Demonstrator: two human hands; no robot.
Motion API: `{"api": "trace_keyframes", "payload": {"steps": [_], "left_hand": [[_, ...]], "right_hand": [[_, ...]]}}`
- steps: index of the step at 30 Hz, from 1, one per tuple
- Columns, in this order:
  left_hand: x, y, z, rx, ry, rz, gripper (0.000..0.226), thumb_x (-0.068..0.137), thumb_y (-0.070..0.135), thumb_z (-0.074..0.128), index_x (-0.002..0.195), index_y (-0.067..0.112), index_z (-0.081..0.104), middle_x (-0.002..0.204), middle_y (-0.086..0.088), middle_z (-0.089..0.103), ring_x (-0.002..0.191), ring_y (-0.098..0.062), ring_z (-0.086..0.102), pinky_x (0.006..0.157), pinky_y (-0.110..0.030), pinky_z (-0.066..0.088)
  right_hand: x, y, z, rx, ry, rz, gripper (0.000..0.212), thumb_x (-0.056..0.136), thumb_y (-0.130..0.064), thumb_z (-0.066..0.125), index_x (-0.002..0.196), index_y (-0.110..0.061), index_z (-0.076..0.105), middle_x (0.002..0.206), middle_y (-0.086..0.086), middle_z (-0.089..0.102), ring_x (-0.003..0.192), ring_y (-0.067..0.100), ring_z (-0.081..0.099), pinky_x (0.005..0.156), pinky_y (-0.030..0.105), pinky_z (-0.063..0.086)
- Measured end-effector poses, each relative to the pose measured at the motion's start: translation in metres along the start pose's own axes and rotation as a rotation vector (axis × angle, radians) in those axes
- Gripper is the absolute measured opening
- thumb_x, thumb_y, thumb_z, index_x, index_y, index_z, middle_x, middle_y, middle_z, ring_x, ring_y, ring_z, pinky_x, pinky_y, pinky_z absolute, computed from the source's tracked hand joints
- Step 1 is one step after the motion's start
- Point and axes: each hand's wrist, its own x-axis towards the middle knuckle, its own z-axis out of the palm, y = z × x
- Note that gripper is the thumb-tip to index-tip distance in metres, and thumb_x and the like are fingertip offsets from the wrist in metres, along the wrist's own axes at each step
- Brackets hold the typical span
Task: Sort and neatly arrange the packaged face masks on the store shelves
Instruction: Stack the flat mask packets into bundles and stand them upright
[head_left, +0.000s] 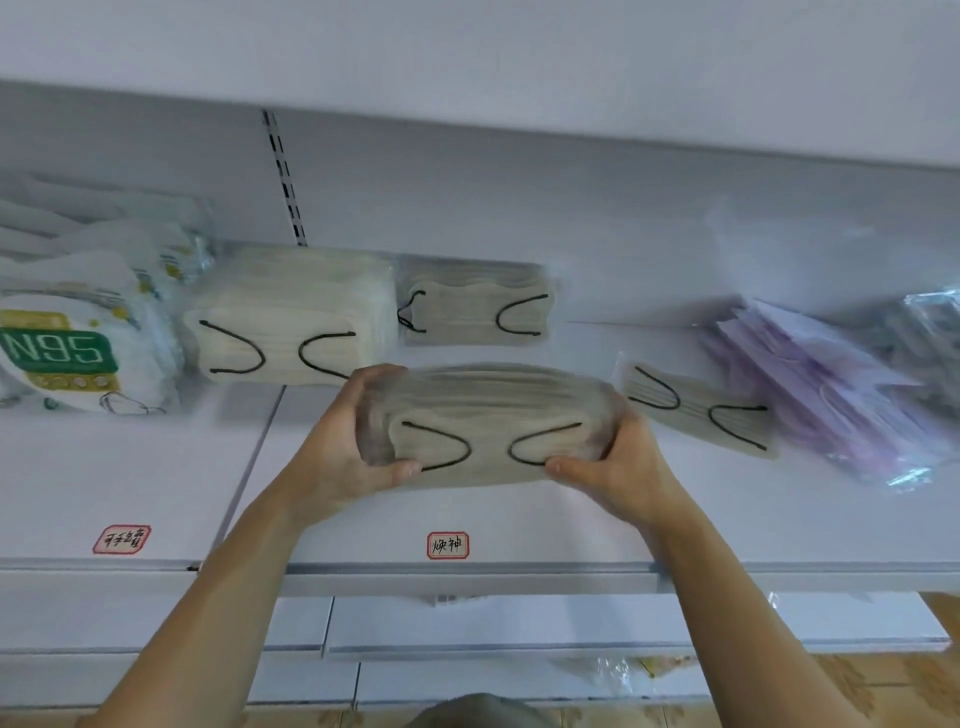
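A thick stack of beige packaged masks with black ear loops (488, 415) is held just above the white shelf (156, 467), near its middle. My left hand (358, 441) grips the stack's left end and my right hand (613, 462) grips its right end. Behind it stand a cream mask stack (291, 322) and a smaller beige stack (478, 306) against the back wall. One single beige mask pack (701, 410) lies flat to the right of my right hand.
White N95 mask packs (67, 338) are piled at the far left. Purple mask packs (821, 395) lie jumbled at the right. Two red-bordered labels (448, 545) sit near the shelf's front edge. Lower shelves show below.
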Motion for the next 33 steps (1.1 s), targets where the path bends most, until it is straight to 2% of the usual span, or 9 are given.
{"api": "trace_keyframes", "payload": {"steps": [4,9,12,15,18,21,26,30,33], "left_hand": [[-0.001,0.006,0.007,-0.095,0.096,0.015,0.079,0.069,-0.019,0.082,0.132,0.017,0.052,0.118,0.018,0.061,0.106,0.010,0.058,0.089,-0.007,0.044],[0.003,0.002,-0.003,-0.061,0.030,0.002,0.087,0.072,-0.012,0.085,0.138,0.029,0.046,0.126,0.019,0.059,0.119,0.000,0.055,0.092,-0.012,0.045],[0.006,-0.002,0.000,-0.014,-0.015,-0.041,0.093,0.076,-0.004,0.085,0.141,0.043,0.037,0.124,0.011,0.054,0.110,-0.001,0.057,0.090,-0.011,0.044],[0.012,-0.002,0.009,-0.014,0.043,-0.023,0.083,0.078,-0.006,0.080,0.137,0.037,0.042,0.130,0.004,0.051,0.113,-0.002,0.055,0.091,-0.008,0.041],[0.016,-0.005,0.011,-0.043,0.075,-0.005,0.078,0.078,-0.009,0.078,0.133,0.034,0.045,0.124,0.001,0.054,0.106,-0.017,0.056,0.089,-0.011,0.044],[0.018,-0.013,0.011,-0.058,0.046,-0.021,0.080,0.079,-0.008,0.078,0.135,0.038,0.044,0.110,0.000,0.052,0.098,-0.032,0.052,0.086,-0.015,0.045],[0.013,-0.014,0.011,-0.075,0.075,-0.012,0.072,0.075,0.001,0.077,0.131,0.037,0.050,0.106,-0.017,0.057,0.099,-0.038,0.054,0.088,-0.031,0.046],[0.012,-0.012,0.011,-0.067,0.083,0.013,0.072,0.077,-0.001,0.079,0.131,0.036,0.051,0.106,-0.019,0.059,0.096,-0.037,0.053,0.089,-0.027,0.045],[0.013,-0.002,0.013,-0.098,0.136,0.052,0.070,0.076,-0.014,0.078,0.129,0.025,0.053,0.087,0.007,0.061,0.072,0.001,0.052,0.075,-0.007,0.043]], "right_hand": [[0.001,-0.004,0.007,-0.045,0.038,-0.048,0.068,0.070,-0.002,0.086,0.128,-0.017,0.055,0.113,-0.008,0.073,0.107,0.007,0.069,0.092,0.021,0.053],[0.005,-0.006,-0.001,-0.103,0.022,-0.039,0.080,0.068,-0.006,0.091,0.135,-0.026,0.052,0.117,-0.025,0.062,0.110,0.002,0.062,0.095,0.021,0.049],[0.004,0.001,0.006,0.031,0.052,0.046,0.069,0.074,0.016,0.079,0.128,-0.020,0.055,0.080,-0.021,0.065,0.076,0.005,0.065,0.073,0.038,0.056],[0.005,0.001,0.019,0.148,0.055,0.043,0.060,0.078,0.027,0.067,0.120,-0.015,0.056,0.090,-0.001,0.074,0.084,0.021,0.073,0.077,0.047,0.059],[0.004,-0.001,0.022,0.214,0.066,0.062,0.066,0.080,0.027,0.066,0.113,-0.029,0.057,0.087,-0.002,0.075,0.080,0.022,0.072,0.076,0.046,0.060],[0.003,-0.001,0.022,0.271,0.020,0.068,0.082,0.079,0.021,0.072,0.103,-0.057,0.065,0.104,0.013,0.072,0.095,0.036,0.072,0.090,0.065,0.055],[0.003,0.004,0.024,0.343,0.011,0.086,0.068,0.079,0.022,0.072,0.123,-0.029,0.061,0.107,0.016,0.075,0.103,0.043,0.072,0.096,0.071,0.050],[0.003,0.006,0.024,0.387,0.028,0.084,0.059,0.079,0.022,0.070,0.126,-0.010,0.054,0.117,0.029,0.070,0.110,0.050,0.067,0.099,0.069,0.050],[0.006,-0.001,0.020,0.354,0.029,0.095,0.057,0.079,0.023,0.069,0.125,-0.006,0.051,0.104,0.018,0.075,0.099,0.036,0.074,0.089,0.053,0.060]]}}
